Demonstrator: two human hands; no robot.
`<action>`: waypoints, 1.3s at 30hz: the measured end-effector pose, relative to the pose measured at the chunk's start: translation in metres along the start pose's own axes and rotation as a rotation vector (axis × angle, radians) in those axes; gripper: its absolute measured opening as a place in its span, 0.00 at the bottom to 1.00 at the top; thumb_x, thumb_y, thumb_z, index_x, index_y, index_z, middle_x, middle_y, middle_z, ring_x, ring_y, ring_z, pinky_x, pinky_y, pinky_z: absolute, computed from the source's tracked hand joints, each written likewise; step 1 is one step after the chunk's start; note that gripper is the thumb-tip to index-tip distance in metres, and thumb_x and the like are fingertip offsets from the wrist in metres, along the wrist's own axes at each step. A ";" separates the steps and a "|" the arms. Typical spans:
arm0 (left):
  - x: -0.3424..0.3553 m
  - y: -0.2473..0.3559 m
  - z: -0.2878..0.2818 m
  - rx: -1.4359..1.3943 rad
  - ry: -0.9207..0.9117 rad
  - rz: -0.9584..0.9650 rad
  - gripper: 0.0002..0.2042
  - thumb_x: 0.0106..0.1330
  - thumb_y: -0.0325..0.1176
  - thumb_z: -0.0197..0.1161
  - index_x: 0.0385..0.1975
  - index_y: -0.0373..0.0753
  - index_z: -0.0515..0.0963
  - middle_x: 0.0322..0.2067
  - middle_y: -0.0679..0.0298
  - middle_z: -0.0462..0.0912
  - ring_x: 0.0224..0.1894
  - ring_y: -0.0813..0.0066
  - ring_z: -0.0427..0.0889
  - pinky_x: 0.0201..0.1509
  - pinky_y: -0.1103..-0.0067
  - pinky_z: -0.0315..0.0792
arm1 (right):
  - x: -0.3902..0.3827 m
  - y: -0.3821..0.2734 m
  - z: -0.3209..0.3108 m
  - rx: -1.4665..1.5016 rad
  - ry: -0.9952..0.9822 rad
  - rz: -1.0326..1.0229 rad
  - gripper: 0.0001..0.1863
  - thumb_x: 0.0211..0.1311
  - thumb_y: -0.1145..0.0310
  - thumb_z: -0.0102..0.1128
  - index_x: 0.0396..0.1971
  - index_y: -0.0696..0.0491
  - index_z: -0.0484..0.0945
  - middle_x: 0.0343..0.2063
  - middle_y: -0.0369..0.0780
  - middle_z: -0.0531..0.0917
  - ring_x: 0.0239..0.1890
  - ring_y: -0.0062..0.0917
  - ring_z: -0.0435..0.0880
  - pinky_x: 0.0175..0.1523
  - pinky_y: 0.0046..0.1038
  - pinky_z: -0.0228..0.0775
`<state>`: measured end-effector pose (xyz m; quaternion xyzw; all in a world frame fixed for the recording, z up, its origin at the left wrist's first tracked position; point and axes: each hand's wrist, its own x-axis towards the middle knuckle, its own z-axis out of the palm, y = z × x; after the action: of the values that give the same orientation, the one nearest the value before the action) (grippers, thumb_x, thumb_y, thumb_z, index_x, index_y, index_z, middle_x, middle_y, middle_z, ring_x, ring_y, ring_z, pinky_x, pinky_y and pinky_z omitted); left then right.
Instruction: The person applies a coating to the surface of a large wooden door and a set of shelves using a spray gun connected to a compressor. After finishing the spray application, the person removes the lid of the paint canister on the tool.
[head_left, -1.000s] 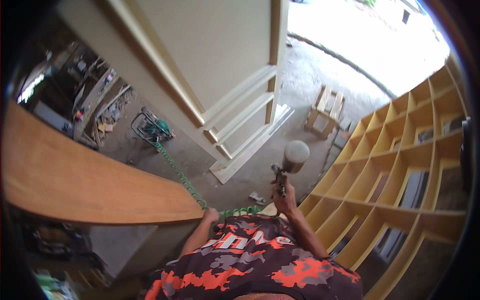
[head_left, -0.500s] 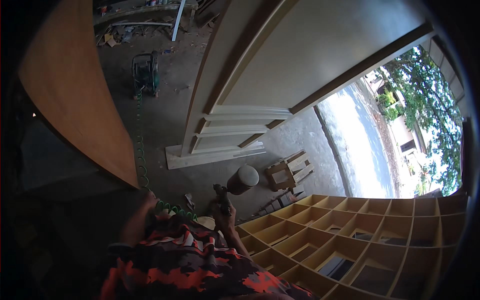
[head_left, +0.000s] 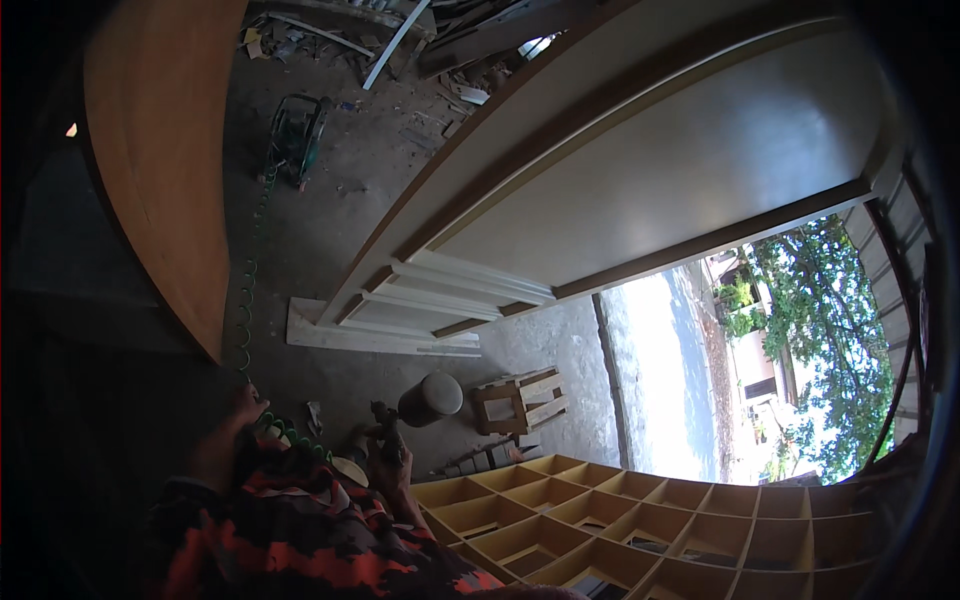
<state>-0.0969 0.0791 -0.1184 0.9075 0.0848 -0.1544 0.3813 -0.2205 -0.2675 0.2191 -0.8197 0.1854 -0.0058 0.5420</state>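
While the tall panelled door (head_left: 640, 190) stands slanting across the view with its foot by a pale board (head_left: 345, 340), the person's right hand (head_left: 391, 466) is wrapped around the handle of a spray gun (head_left: 390, 437) on the near side of that foot. The gun is apart from the door, its round cup (head_left: 432, 398) out to the right; whether a finger presses the trigger is too dark to tell. The left hand (head_left: 242, 408), nearer the wearer than the door's foot and off to its left, appears curled around a green coiled hose (head_left: 247, 300), which runs up along the door's left side toward a wheeled machine in a tubular frame (head_left: 297, 140). Right of the gun, just beyond the door's foot, sits a small wooden crate (head_left: 520, 400); below the door spreads a yellow compartmented shelf (head_left: 640, 520), and well to its left rises a curved brown panel (head_left: 165, 160). The step in hand looks like readying the gun for spraying, since no mist shows. The next move seems to call for a steady wrist, a level cup and hose slack kept off the door.
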 end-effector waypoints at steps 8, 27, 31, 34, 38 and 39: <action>0.031 0.026 0.000 0.156 -0.112 -0.004 0.28 0.56 0.53 0.82 0.46 0.37 0.84 0.46 0.50 0.88 0.52 0.50 0.87 0.58 0.60 0.80 | 0.003 -0.001 -0.008 -0.062 -0.059 -0.002 0.20 0.72 0.73 0.63 0.62 0.52 0.77 0.50 0.39 0.89 0.39 0.17 0.86 0.39 0.28 0.79; 0.132 0.150 -0.117 0.443 -0.294 0.146 0.33 0.60 0.55 0.78 0.55 0.34 0.83 0.57 0.44 0.85 0.63 0.45 0.83 0.70 0.58 0.75 | 0.056 0.125 0.021 0.240 0.222 -0.117 0.14 0.76 0.65 0.55 0.55 0.51 0.80 0.31 0.37 0.81 0.31 0.27 0.76 0.38 0.37 0.72; 0.153 0.171 -0.093 0.417 -0.310 0.176 0.32 0.60 0.55 0.78 0.55 0.34 0.83 0.57 0.44 0.85 0.63 0.45 0.82 0.70 0.57 0.75 | 0.076 0.077 0.002 0.244 0.252 -0.120 0.16 0.75 0.68 0.56 0.58 0.51 0.79 0.34 0.38 0.83 0.32 0.26 0.80 0.37 0.35 0.74; 0.146 0.150 -0.067 0.406 -0.358 0.157 0.32 0.60 0.54 0.78 0.55 0.34 0.83 0.57 0.44 0.85 0.63 0.45 0.82 0.70 0.57 0.74 | 0.064 0.060 -0.007 0.248 0.262 -0.073 0.18 0.74 0.69 0.57 0.61 0.51 0.77 0.36 0.38 0.85 0.33 0.25 0.82 0.37 0.34 0.76; 0.126 0.131 -0.028 0.420 -0.421 0.178 0.32 0.60 0.54 0.78 0.54 0.34 0.83 0.57 0.44 0.85 0.64 0.44 0.82 0.70 0.57 0.74 | 0.054 0.046 -0.023 0.257 0.301 -0.043 0.22 0.73 0.71 0.59 0.65 0.51 0.76 0.39 0.38 0.87 0.34 0.24 0.86 0.37 0.32 0.78; 0.119 0.118 -0.020 0.432 -0.418 0.186 0.31 0.61 0.54 0.78 0.54 0.34 0.83 0.57 0.44 0.85 0.64 0.44 0.82 0.70 0.57 0.74 | 0.051 0.044 -0.026 0.258 0.294 -0.048 0.22 0.73 0.72 0.59 0.66 0.51 0.75 0.40 0.38 0.87 0.34 0.24 0.86 0.37 0.32 0.79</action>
<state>0.0509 0.0151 -0.0675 0.9200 -0.1135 -0.3166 0.2014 -0.1921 -0.3218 0.1811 -0.7379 0.2406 -0.1620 0.6094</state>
